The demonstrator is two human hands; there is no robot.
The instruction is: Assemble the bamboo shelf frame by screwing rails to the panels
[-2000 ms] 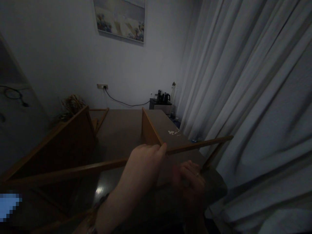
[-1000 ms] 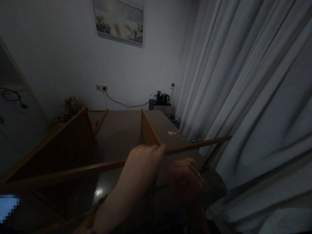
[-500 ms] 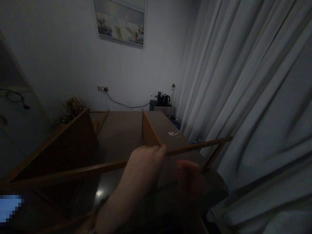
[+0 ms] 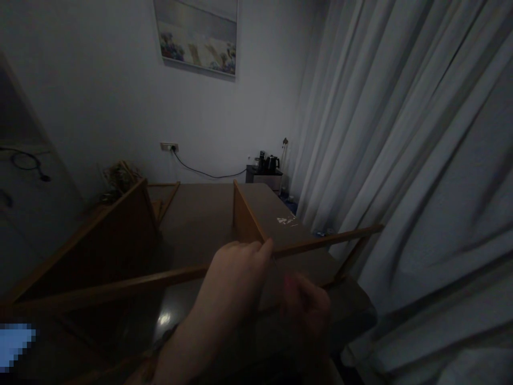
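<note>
My left hand [image 4: 240,270] is wrapped over the wooden frame's long rail [image 4: 156,279], right where a wooden crosspiece [image 4: 249,215] meets it. Below and right of that joint, my right hand [image 4: 306,305] is curled, its fingers bent together and dim. Whatever it may hold is hidden. The wooden frame lies on its side on a dark brown tabletop [image 4: 200,214]. A broad wooden panel [image 4: 108,235] stands at its left, and a short leg piece [image 4: 352,256] closes its right end.
White paint-like flecks or scraps [image 4: 286,220] mark the tabletop near its right edge. Grey curtains [image 4: 385,149] hang close along the right. At the back stand a small cabinet [image 4: 264,181] and a black kettle [image 4: 273,162]. A cord [image 4: 208,175] runs from a wall socket [image 4: 169,146].
My right hand has moved slightly down, and its fingers look less blurred. My left hand keeps its grip on the rail; the frame has not moved.
</note>
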